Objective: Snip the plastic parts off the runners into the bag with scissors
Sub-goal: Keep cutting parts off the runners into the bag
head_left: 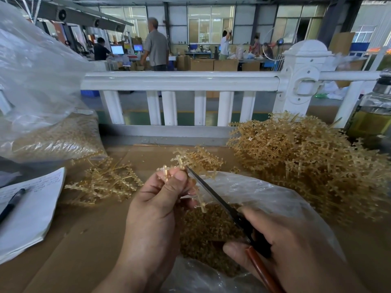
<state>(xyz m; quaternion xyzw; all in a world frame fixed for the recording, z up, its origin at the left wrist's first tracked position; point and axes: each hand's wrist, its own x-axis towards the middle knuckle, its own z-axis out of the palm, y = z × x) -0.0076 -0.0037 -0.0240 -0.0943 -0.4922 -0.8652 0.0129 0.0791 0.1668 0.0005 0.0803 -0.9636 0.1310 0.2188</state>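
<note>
While the left hand (156, 199) pinches a runner (200, 197) between thumb and curled fingers, the runner's long stem hangs downward and a little rightward, over the mouth of the bag (264, 193). The scissors (211, 191) slant up and leftward, their tip meeting the runner just beside the left thumb; the blades look nearly together. Loose snipped parts (207, 229) lie in the bag directly below. The right hand (285, 246) grips the handles, fingers curled round them.
</note>
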